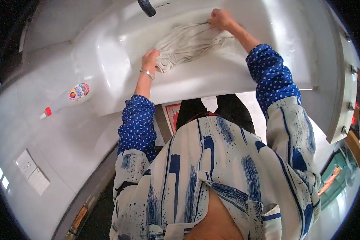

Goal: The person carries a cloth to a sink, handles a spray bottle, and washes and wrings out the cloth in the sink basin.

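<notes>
A wet-looking, crumpled off-white cloth (192,43) is stretched between my two hands inside a white basin (212,80). My left hand (150,60), with a bracelet on the wrist, is closed on the cloth's near left end. At the far right end, my right hand (221,19) is closed around another edge of it. Folds run lengthwise along the cloth, and its middle lies low in the basin. Blue dotted sleeve covers are on both forearms.
A dark spout (147,7) reaches over the basin's far side. To the left, a clear bottle with a red cap (77,93) lies on the white surface. Wall sockets (32,172) are at lower left, and a light cabinet with knobs (342,88) stands on the right.
</notes>
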`<state>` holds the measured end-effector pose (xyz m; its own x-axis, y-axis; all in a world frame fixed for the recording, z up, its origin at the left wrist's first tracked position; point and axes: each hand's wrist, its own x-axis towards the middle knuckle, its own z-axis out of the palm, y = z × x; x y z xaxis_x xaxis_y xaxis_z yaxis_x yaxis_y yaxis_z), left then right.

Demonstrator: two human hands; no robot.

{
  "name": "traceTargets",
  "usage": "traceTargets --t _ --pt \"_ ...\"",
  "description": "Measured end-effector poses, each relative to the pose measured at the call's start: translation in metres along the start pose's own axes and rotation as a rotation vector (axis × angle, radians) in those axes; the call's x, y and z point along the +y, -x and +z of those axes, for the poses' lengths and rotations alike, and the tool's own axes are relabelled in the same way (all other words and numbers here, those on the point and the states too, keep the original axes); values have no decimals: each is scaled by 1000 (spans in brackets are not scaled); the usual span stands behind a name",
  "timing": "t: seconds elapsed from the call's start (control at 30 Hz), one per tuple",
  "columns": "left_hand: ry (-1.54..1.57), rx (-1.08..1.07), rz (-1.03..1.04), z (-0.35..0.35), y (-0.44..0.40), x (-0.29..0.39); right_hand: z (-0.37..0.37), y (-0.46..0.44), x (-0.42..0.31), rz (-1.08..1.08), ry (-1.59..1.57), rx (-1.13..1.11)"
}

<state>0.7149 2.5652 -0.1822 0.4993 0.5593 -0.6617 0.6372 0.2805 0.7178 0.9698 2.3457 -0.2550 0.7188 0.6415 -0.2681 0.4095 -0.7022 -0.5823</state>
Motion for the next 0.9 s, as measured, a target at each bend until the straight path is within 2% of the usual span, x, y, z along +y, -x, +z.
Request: traceTargets --t 0.03,0.07,0.13,0.17,0.2,0.23,0.27,0.33,0.37,0.4,0.43,0.47,0.5,0.53,0.57,0.6,0.63,0.67,0.7,0.73,0.77,0.8,0.87,0.9 --pt "-550 131 239 -9 -25 -8 1 9 -5 -130 4 178" --pt "-544 125 235 -7 -41 -5 1 12 -13 -127 12 173" --pt "-976 379 1055 -1 -50 -6 3 28 -34 -43 0 248" --pt "-971 373 1040 9 -58 -2 8 27 -41 17 39 194" --pt "-969 206 978 26 -63 6 12 26 -43 20 48 183" --pt "-962 35 914 35 -67 13 16 24 -46 -59 8 -14" --pt "-956 27 905 38 -68 20 18 23 -44 -137 -37 -208" --pt "-1005 -372 476 40 -67 29 13 19 -34 -206 -48 -176" --pt "-1005 -370 483 39 -68 27 11 13 -23 -122 -219 -100" --pt "-690 -346 342 39 -69 18 10 14 -14 -27 -397 -22" --pt "-378 -319 198 41 -66 8 20 16 -16 101 -389 75" --pt "-383 -327 211 43 -66 0 34 18 -29 89 -232 156" --pt "-493 -215 511 48 -65 -8 44 36 -64 93 -255 104" --pt "-17 -333 130 61 -45 6 45 62 -104 -20 -183 84" --pt "470 -266 -252 75 -25 20 42 92 -137 -181 -177 8" --pt "453 -405 -292 78 -26 16 67 107 -159 -156 -163 93" --pt "385 -368 87 85 -26 -5 54 125 -176 -224 -270 189" --pt "423 -343 138 93 -21 -10 44 118 -172 -217 -281 206" --pt "459 -318 189 101 -17 -17 36 104 -163 -83 -283 295" --pt "603 -308 -83 110 -13 -7 29 91 -153 53 -282 382" --pt "457 -219 -91 116 2 5 21 79 -136 109 -425 401" --pt "449 -225 -90 116 10 9 21 66 -131 149 -269 442" --pt "495 -246 -35 108 18 18 26 66 -145 128 -309 544" --pt "543 -278 -29 102 4 17 30 78 -160 35 -353 568"
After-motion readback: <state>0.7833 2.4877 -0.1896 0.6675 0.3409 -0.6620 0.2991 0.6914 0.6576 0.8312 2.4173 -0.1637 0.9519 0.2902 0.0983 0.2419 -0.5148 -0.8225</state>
